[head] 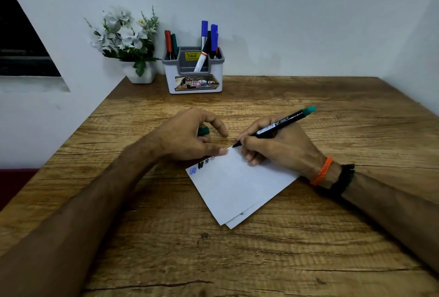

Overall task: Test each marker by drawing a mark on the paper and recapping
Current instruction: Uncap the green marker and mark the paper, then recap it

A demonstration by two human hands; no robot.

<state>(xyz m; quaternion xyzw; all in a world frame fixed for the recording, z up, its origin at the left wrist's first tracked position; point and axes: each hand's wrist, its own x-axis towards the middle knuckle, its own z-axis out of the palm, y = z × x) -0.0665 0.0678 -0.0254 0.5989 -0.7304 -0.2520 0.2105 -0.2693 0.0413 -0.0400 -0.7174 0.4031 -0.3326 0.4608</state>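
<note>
A brown wood-grain worktop (pixel 308 237) with dark cracks in its surface fills a corner between plain pale grey-white walls (pixel 285 11), the left wall holding a dark window opening (pixel 21 52) above a pale sill, with a dark red strip (pixel 14 182) low at the left, under soft even light.

Right hand (pixel 275 144) grips a black marker with green end (pixel 282 124), tip on the top corner of the white paper (pixel 237 190). Left hand (pixel 187 135) holds the green cap (pixel 203 131) in curled fingers, thumb pressing the paper's edge. Blue, black and red test marks (pixel 202 165) run along that edge, partly under the hand. At the back of the wooden tabletop (pixel 237 261): grey-white organizer (pixel 193 78) with red, green, blue markers, beside white potted flowers (pixel 126 38).
</note>
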